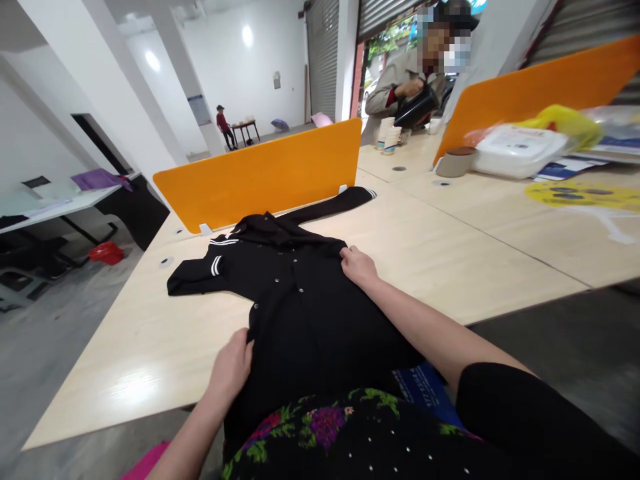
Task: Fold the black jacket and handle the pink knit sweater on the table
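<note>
Pale wood desktop [500, 253] is running up to an orange divider [265, 177], and a black shirt [325, 313] is lying spread on it, front up. Left hand [233, 363] is pinching 1 side edge, fingers closed; right hand [360, 268] is gripping the other, farther up.

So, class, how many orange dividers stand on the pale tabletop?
2. One orange divider stands beyond the black shirt; the other divider stands at the right, behind the white plastic box. Others may be out of view.
</note>
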`<state>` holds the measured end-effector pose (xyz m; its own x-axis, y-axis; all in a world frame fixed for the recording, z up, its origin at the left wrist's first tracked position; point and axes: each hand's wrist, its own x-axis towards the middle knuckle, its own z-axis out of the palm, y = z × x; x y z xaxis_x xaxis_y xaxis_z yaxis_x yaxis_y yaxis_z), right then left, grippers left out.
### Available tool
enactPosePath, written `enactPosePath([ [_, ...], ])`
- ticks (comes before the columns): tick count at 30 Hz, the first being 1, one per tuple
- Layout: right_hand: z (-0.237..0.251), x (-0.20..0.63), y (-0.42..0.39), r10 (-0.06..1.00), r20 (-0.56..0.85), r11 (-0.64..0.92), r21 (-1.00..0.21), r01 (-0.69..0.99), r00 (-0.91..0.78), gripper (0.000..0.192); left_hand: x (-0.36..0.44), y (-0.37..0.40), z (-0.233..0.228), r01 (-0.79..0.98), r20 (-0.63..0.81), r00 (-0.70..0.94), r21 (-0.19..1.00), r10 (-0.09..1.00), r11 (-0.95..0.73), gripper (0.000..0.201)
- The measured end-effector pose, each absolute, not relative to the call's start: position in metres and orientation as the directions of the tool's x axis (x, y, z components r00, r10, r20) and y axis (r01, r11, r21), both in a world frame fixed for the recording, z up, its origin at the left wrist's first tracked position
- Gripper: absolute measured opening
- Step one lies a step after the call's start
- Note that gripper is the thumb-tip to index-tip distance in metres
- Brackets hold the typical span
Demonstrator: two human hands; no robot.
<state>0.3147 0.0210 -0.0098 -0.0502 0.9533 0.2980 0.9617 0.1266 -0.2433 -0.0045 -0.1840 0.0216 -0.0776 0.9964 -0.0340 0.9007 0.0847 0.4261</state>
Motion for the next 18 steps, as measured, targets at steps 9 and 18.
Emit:
enactPosePath([
  [9,-0.012,0.318,0.024,0.946,0.314,0.168,-0.275,0.946,-0.077,0.027,0.017,-0.27,0.037,0.805,0.081,-0.301,0.556,0.95,0.207,0.023],
  [18,-0.007,0.327,0.023,0.954,0.299,0.109,-0.381,0.918,0.011,0.029,0.052,-0.255,0.059,0.636,-0.148,0.387,0.757,0.91,-0.147,0.024],
])
